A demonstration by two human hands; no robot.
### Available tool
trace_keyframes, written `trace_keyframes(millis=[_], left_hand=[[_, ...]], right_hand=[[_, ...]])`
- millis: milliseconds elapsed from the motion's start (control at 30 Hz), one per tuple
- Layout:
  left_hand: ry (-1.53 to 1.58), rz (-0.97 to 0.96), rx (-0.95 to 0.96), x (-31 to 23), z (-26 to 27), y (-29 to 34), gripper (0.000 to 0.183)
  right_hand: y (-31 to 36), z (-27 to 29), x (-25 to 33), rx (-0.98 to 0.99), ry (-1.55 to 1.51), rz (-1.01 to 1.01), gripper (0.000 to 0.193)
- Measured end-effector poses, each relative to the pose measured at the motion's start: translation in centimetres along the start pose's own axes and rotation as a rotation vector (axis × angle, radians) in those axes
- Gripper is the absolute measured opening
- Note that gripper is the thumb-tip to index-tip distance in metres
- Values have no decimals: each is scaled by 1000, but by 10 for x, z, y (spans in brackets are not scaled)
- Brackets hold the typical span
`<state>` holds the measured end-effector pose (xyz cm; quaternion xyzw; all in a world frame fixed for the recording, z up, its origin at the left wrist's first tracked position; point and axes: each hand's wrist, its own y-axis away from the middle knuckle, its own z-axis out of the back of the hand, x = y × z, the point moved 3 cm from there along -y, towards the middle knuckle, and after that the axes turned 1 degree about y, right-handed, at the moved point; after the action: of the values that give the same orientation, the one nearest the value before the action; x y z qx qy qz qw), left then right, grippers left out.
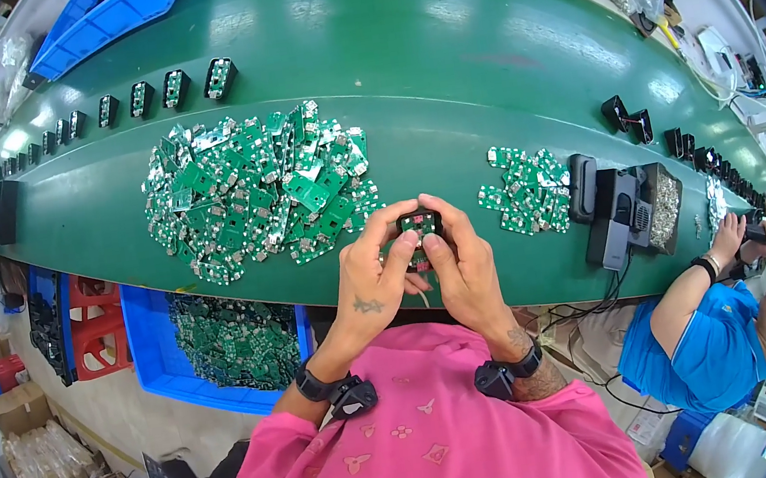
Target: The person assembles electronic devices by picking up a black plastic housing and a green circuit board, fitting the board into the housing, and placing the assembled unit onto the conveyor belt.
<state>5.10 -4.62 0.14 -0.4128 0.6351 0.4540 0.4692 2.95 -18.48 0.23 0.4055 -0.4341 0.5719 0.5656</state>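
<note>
Black plastic housing [418, 214] w/ small green PCB [418, 225] inside is being held btwn fingers of L hand [373, 274] & R hand [467, 268], over desk [444, 115] nr its close edge, PCB pile [265, 187] lying L.

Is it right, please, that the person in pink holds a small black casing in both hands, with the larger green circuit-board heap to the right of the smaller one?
Not quite: in the head view, the larger heap of green circuit boards lies to the left of the smaller heap; the left hand and right hand hold the small black casing.
</note>
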Motion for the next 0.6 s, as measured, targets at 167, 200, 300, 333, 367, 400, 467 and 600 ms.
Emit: trace_keyframes(millis=[167, 200, 300, 333, 367, 400, 467, 600], left_hand=[[37, 20, 8, 3, 3, -1, 31], [43, 22, 9, 3, 3, -1, 31], [21, -17, -5, 3, 5, 1, 31], [21, -18, -7, 3, 5, 2, 31], [9, -42, -7, 2, 5, 3, 31], [-2, -66, -7, 2, 4, 3, 31], [-36, -108, -17, -1, 3, 1, 30], [-66, -160, -7, 2, 4, -2, 29]], right_hand=[[-1, -2, 4, 18, 89, 20, 40], [-1, -3, 3, 3, 85, 41, 39], [-1, -4, 6, -12, 65, 40, 38], [-1, -4, 7, -14, 48, 17, 36], [-1, -5, 6, -14, 50, 18, 36], [-1, -5, 4, -40, 44, 46, 35], [-1, -6, 0, -67, 43, 73, 33], [-4, -9, -4, -115, 50, 137, 32]])
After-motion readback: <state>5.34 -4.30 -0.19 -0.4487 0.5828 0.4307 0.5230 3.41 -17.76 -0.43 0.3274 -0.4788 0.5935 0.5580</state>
